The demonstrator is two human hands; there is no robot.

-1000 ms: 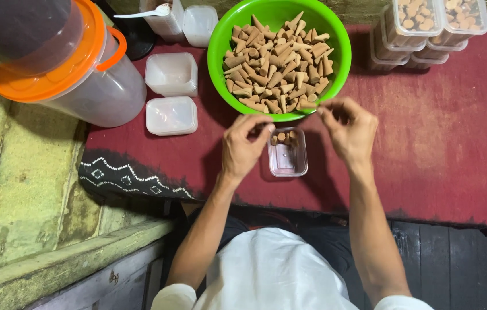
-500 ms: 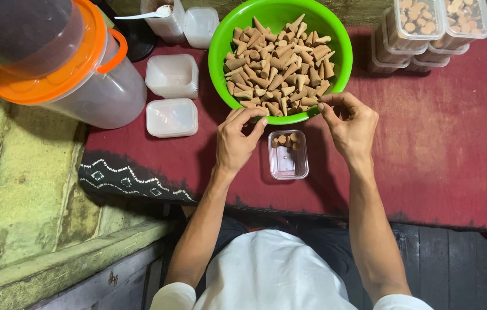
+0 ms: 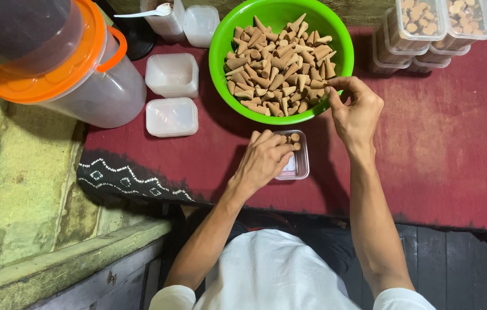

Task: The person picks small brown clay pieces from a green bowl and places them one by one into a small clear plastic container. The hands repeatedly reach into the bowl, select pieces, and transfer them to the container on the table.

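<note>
Two hands share our work: left hand (image 3: 263,161) pinches cones into the small tub (image 3: 296,156), right hand (image 3: 355,109) plucks cones from the green bowl (image 3: 223,34).

Small box (image 3: 298,163) before cone bowl (image 3: 220,51)

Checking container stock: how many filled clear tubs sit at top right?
2 filled tubs show from above: one left, one right. Each tops a stack; the tubs beneath are mostly hidden, so more may be filled.
</note>
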